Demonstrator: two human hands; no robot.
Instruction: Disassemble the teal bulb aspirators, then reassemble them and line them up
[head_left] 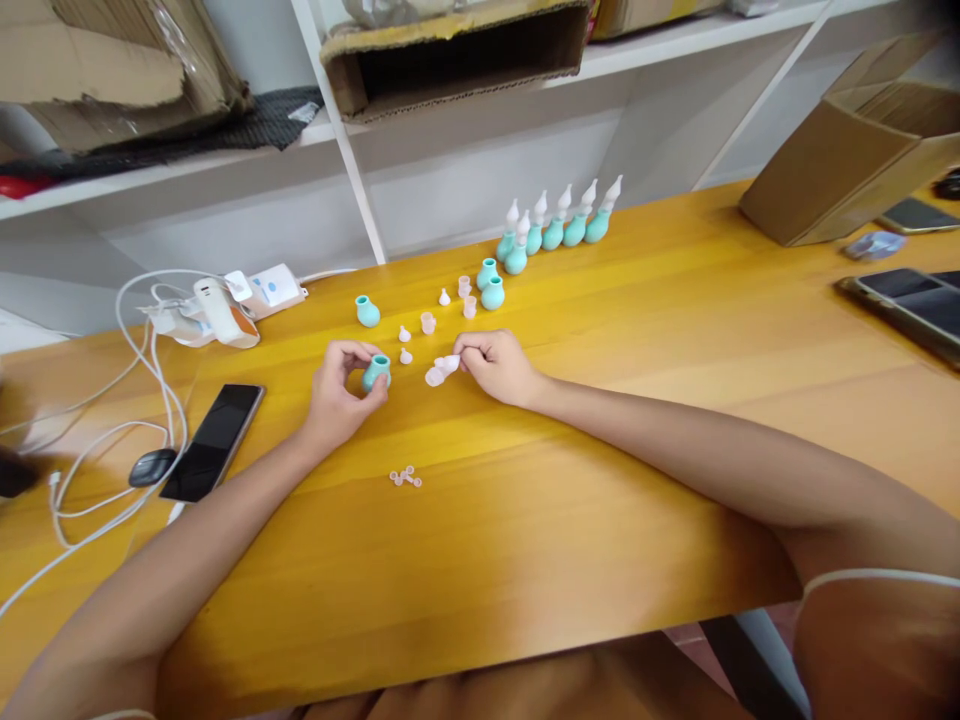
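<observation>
My left hand (337, 395) grips a teal squeeze bulb (375, 377) between thumb and fingers, its round mouth facing up. Across from it, my right hand (501, 370) pinches a whitish, translucent nozzle piece (441, 371), its wide end pointing toward the bulb; the two are apart. Just beyond the hands lie small white tips (406, 356) and clear pinkish cups (428, 323). One loose teal bulb (367, 312) stands at the back left, and two open bulbs (493, 294) stand further right. Nearer my body is a small cluster of tiny pinkish rings (406, 478).
Several teal bulbs with white nozzles (553, 234) stand in a row near the shelf. At left are a phone (214, 442), a black earbud-like case (153, 467), white cables and chargers (274, 288). A cardboard box (832, 165) and another phone (911, 305) occupy the right.
</observation>
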